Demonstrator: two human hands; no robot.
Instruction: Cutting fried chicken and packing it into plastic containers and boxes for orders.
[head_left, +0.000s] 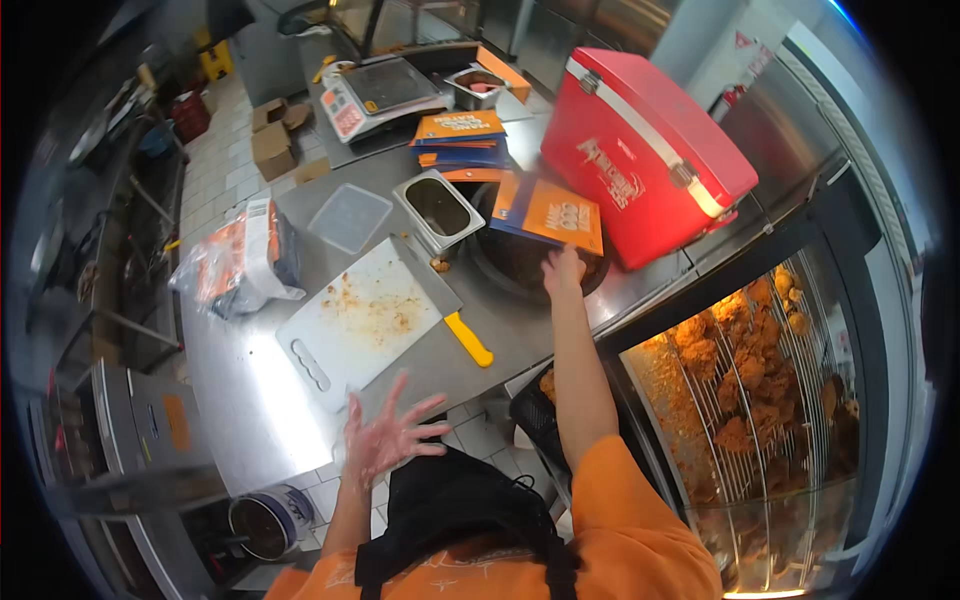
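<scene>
My right hand (564, 268) reaches to the lower edge of an orange and blue printed carton (551, 210), which lies over a dark round tub (495, 255); whether the fingers grip it is hard to tell. My left hand (394, 435) is raised with fingers spread, holding nothing, near the lower end of a white cutting board (360, 322) with crumbs on it. A cleaver with a yellow handle (469, 340) lies along the board's right edge. Beside the tub stands a steel container (439, 210) with dark contents. Behind it rises a stack of similar flat cartons (459, 139).
A red cooler box (637, 157) stands at the right back, a weighing scale (382, 97) at the back. Bagged cartons (240, 259) and a clear plastic lid (350, 217) lie left. Fried chicken (750, 375) fills a lit display case at my right. A bucket (270, 521) stands below the table.
</scene>
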